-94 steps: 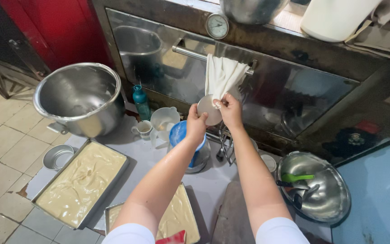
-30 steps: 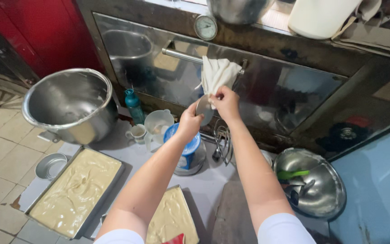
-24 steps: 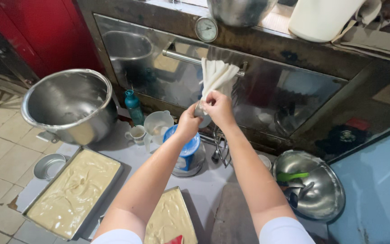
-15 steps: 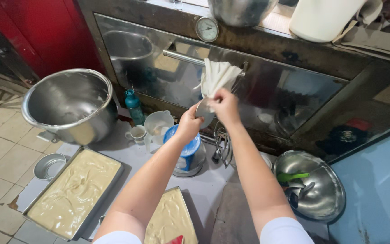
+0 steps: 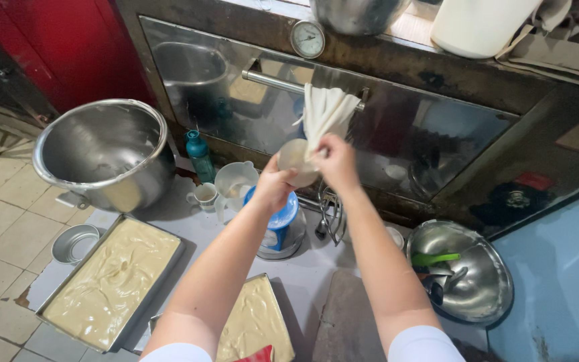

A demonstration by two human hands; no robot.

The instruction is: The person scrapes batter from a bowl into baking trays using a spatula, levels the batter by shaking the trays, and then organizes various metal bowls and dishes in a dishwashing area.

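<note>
My left hand [image 5: 275,186] holds a small round pale cup [image 5: 294,159] up in front of the oven door. My right hand [image 5: 335,161] presses a white cloth [image 5: 326,114] against that cup; the cloth hangs over the oven door's metal handle [image 5: 273,82]. Both arms reach forward over the worktop. Below my hands stand a blue tub [image 5: 277,221] on a metal base and a clear measuring jug [image 5: 232,182].
Two trays of pale batter lie on the worktop, one at the left [image 5: 114,280] and one near me [image 5: 254,322]. A big steel mixing bowl [image 5: 105,153] stands at the back left. A steel bowl with a green utensil [image 5: 460,268] sits right. A teal bottle [image 5: 199,153], small cup [image 5: 204,194] and whisk [image 5: 330,211] stand near the oven.
My hands have stayed at the cloth, working it around the cup with small turns. The camera shifted slightly; nothing else moved.
</note>
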